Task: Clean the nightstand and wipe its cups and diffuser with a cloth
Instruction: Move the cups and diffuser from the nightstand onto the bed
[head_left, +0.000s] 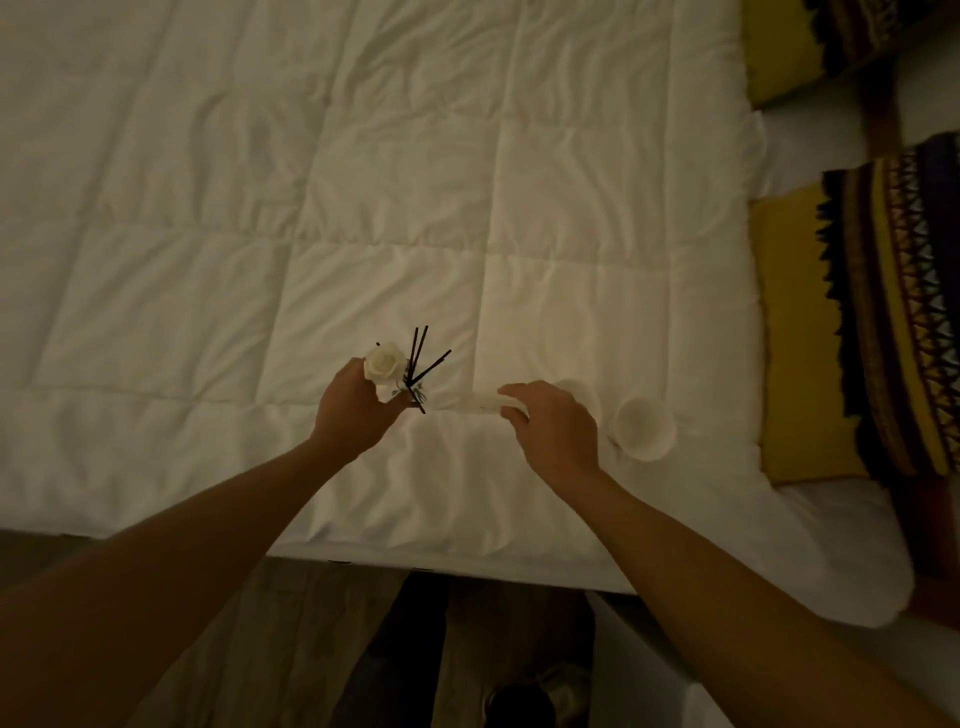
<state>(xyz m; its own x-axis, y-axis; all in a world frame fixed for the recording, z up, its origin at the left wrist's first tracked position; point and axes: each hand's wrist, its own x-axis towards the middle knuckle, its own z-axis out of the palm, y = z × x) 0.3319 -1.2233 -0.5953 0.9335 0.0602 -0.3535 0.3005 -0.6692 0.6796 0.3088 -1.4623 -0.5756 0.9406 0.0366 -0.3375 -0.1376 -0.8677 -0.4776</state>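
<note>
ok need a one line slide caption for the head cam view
Over a white quilted bed, the left hand holds a reed diffuser while the right hand grips a white cloth beside two white cups.

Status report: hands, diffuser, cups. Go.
Left hand grips diffuser over the bed. Right hand pinches white cloth. One cup on duvet beside right hand; second partly hidden. Nothing obstructing.

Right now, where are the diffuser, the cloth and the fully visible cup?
diffuser (410, 371), head view, on its dark reeds.
cloth (485, 402), head view, on the stretch left of the right hand.
cup (644, 428), head view, on its inside.
</note>
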